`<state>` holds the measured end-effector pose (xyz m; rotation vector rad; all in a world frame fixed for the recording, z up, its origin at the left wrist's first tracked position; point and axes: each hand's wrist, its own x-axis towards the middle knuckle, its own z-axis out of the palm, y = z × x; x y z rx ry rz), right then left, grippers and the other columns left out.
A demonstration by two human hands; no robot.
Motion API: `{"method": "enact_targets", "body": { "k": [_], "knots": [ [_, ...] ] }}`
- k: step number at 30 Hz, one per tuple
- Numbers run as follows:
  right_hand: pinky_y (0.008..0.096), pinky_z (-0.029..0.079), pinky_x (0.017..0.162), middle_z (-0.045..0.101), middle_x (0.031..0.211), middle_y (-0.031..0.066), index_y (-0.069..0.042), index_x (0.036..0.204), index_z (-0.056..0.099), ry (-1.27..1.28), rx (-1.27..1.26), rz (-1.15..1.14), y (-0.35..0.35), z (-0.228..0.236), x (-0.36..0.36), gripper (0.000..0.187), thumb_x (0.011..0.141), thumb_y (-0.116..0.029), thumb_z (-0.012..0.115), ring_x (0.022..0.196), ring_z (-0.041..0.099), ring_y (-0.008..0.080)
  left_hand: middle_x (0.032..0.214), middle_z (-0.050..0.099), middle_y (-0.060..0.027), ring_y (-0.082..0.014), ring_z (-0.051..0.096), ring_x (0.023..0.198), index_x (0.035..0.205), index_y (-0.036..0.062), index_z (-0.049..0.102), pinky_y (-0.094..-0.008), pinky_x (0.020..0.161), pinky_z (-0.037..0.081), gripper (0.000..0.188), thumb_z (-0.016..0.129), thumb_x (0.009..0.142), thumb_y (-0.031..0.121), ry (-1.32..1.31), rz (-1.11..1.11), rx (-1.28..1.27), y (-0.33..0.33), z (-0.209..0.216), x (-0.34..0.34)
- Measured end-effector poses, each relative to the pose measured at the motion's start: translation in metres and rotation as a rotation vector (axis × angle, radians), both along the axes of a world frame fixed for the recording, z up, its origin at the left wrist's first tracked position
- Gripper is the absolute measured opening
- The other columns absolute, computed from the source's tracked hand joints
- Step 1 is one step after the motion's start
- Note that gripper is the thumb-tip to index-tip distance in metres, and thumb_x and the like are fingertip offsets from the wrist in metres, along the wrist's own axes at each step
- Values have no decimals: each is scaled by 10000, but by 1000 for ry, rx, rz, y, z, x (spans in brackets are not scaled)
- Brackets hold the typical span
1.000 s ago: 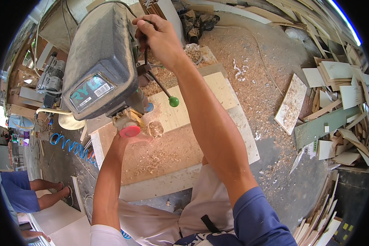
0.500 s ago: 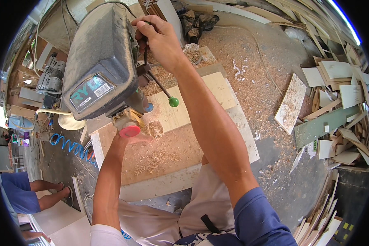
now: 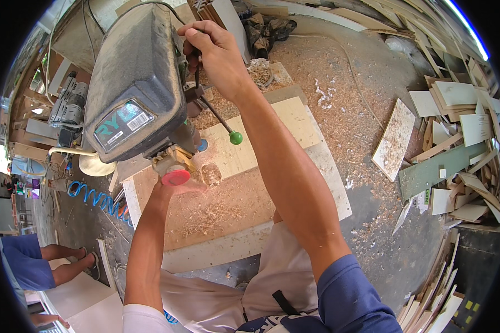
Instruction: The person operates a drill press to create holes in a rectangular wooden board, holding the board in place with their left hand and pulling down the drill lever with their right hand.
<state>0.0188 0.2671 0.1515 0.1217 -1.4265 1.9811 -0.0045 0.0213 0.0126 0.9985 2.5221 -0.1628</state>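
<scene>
The dusty dark drill press (image 3: 136,83) stands in front of me, left of the middle. My right hand (image 3: 214,47) is closed round one arm of its feed lever, high at the machine's right side. Another lever arm ends in a green ball knob (image 3: 235,137), below my right wrist. My left hand (image 3: 161,193) reaches under the drill head, mostly hidden behind a red disc (image 3: 176,177); its fingers cannot be made out. Next to it lies a small square wood piece (image 3: 210,174) covered in shavings, on the shaving-strewn board (image 3: 228,202).
A pale plank (image 3: 283,119) lies across the board's far side. Wood offcuts (image 3: 461,133) pile up at the right, near a loose panel (image 3: 394,139) on the floor. A blue coiled hose (image 3: 94,197) hangs at the left. Another person's legs (image 3: 66,263) show at lower left.
</scene>
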Motion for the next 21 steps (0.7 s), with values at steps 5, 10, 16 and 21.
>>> {"method": "enact_targets", "body": {
  "k": [5,10,16,21],
  "knots": [
    [267,472,648,607,829,20,-34,1083,663,-34,-4,23,1,-1,3,214,1012,-203,553,707,555,114,1604,217,-277,-401,216,1501,1561,-58,138,-446,1236,212,1475,897,490,613,-1,16,-7,-2,-6,-2],
    [269,472,648,602,822,18,-37,1075,663,-37,-5,34,-3,1,6,209,1011,-198,548,708,554,114,1600,220,-282,-410,218,1498,1562,-58,129,-452,1236,211,1476,897,493,610,-66,28,-11,-4,-6,-3],
    [266,473,646,585,816,11,-39,1077,657,-25,-19,44,-3,0,8,215,1019,-207,535,690,539,105,1599,223,-278,-406,213,1499,1558,-65,133,-447,1239,206,1459,892,498,590,-75,48,-9,3,-3,-4],
    [275,449,668,572,800,16,-16,1064,649,20,57,-59,-7,-9,0,227,1013,-208,539,720,511,106,1605,216,-270,-399,206,1504,1560,-61,134,-442,1240,202,1456,889,499,590,-72,64,-60,5,3,-1]
  ]
}}
